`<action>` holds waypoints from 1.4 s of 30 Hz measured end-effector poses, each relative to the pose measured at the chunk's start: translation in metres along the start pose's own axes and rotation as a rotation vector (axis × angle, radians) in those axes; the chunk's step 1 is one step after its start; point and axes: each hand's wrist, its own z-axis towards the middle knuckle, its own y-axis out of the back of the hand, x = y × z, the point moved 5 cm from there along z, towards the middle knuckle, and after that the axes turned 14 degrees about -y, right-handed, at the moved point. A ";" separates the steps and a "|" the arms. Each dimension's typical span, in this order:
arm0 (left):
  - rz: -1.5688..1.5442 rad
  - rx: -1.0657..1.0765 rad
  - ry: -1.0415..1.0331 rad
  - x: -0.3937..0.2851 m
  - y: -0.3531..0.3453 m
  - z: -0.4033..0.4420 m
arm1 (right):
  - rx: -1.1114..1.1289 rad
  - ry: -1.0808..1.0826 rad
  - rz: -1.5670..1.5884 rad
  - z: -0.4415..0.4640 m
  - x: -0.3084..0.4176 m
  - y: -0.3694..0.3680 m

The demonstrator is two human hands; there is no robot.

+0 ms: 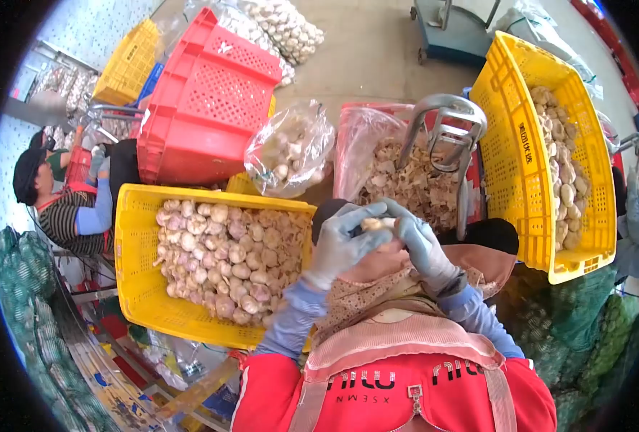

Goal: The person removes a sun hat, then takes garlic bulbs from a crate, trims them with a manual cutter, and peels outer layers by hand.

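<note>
One garlic bulb (376, 225), near frame centre, is pinched by the left hand (340, 241); the right hand (426, 250) curls against it, grip unclear. Husks (390, 173) lie above; bulbs (222, 252) remain at left, seemingly cleaned ones (566, 183) upper right.

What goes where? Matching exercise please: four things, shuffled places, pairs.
Things
1. small pale garlic bulb
2. brown papery garlic skins
3. purplish-white garlic bulbs
4. red perforated plastic crate

Places
A. in the yellow plastic crate beside the left arm
B. partly hidden by the curved silver metal frame
C. beyond that yellow crate
D. between left gloved hand and right gloved hand

Pairs: 1-D; 2-B; 3-A; 4-C
</note>
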 end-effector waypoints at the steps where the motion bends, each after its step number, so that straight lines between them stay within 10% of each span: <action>1: 0.005 0.010 -0.011 0.002 -0.009 0.005 | -0.071 0.026 0.022 -0.001 -0.007 0.004; 8: 0.269 -0.061 -0.384 -0.013 -0.046 0.015 | -0.237 -0.112 0.456 -0.003 -0.041 0.026; 14: 0.074 -0.364 -0.199 -0.013 -0.038 -0.003 | -0.463 -0.026 0.251 0.026 -0.041 0.042; 16: 0.464 -0.359 -0.471 -0.030 -0.022 0.012 | -0.668 0.171 -0.354 0.019 -0.015 0.039; 21: -0.072 0.082 -0.014 0.019 -0.022 0.036 | -0.663 0.624 -0.941 0.013 0.035 0.020; 27: -0.883 -0.054 0.313 0.044 -0.051 0.045 | -0.830 0.821 -0.759 -0.039 0.066 0.049; 29: -0.815 -0.023 0.194 0.046 -0.056 0.048 | -1.126 0.486 -0.846 -0.037 0.054 0.084; 32: -0.858 -0.047 0.228 0.059 -0.071 0.049 | -0.643 -0.117 -0.297 -0.023 -0.014 0.136; 42: -0.705 -0.132 0.214 0.061 -0.107 0.073 | -0.507 -0.264 0.066 -0.082 0.050 0.080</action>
